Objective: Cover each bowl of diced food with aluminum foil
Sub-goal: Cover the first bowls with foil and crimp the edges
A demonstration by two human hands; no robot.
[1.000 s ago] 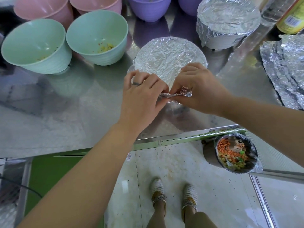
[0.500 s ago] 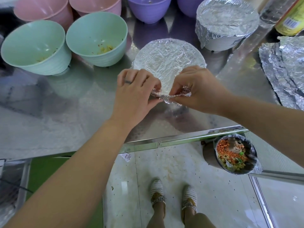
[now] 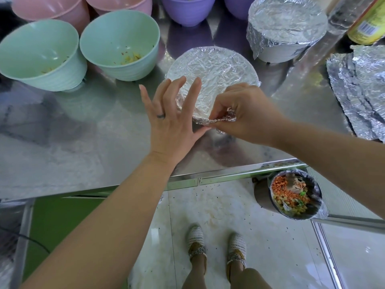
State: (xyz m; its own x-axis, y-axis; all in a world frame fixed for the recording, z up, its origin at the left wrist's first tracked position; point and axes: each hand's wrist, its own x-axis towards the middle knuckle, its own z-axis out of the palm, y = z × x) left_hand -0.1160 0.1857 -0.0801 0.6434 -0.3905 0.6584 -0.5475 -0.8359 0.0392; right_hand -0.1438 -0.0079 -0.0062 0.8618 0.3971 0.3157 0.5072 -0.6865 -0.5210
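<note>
**Left hand lets go of the foil edge**

The left hand [image 3: 173, 122] has released the rim and lies flat, fingers spread, at 8 o'clock on the round bowl under crinkled silver foil [image 3: 216, 69], mid-way along the shiny steel table [image 3: 62, 142]. The right hand [image 3: 245, 115] still pinches the bunched foil flap [image 3: 220, 120] at 6 o'clock. Crimping looks nearly done.

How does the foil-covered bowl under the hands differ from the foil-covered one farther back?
On the near bowl, the right hand pinches a loose foil edge; no hand touches the far bowl. The far bowl's foil is folded down round its rim, showing white wall below; the near bowl's is bunched at the front. Both have crinkled foil tops.
</note>
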